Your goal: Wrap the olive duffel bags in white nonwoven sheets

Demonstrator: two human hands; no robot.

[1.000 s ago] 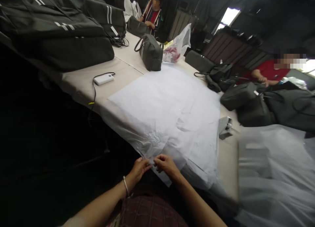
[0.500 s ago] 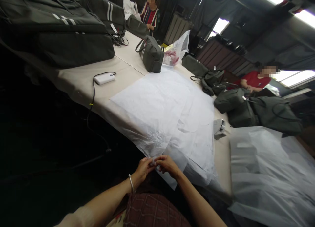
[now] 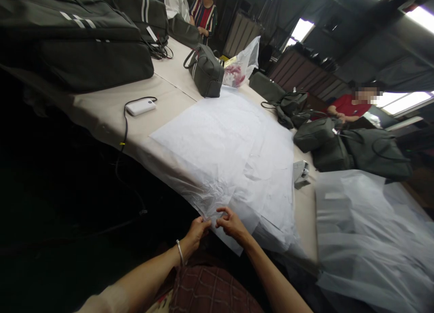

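Observation:
Thin white sheets, like tissue paper or plastic film (image 3: 224, 145), lie spread over the table, and their near corner reaches the table's front edge. My left hand (image 3: 197, 231), with a bangle on its wrist, pinches that near corner between thumb and fingers. Just to its right, my right hand (image 3: 232, 225) has its index finger stretched out and its thumb apart, over the edge of the sheets. Nothing shows between its fingers. Beyond the sheets' far end stands a dark green bag (image 3: 207, 73) with handles and white stripes.
Large dark bags (image 3: 91, 64) are heaped at the left. A white power bank (image 3: 140, 107) with a black cable lies near the table edge. At right are a tape dispenser (image 3: 300, 173), clear plastic bags (image 3: 359, 222) and more dark bags (image 3: 376, 152). Two people stand across the table.
My right hand has come away from my left hand, its index finger now extended. The left hand keeps its pinch on the corner. The view has shifted slightly.

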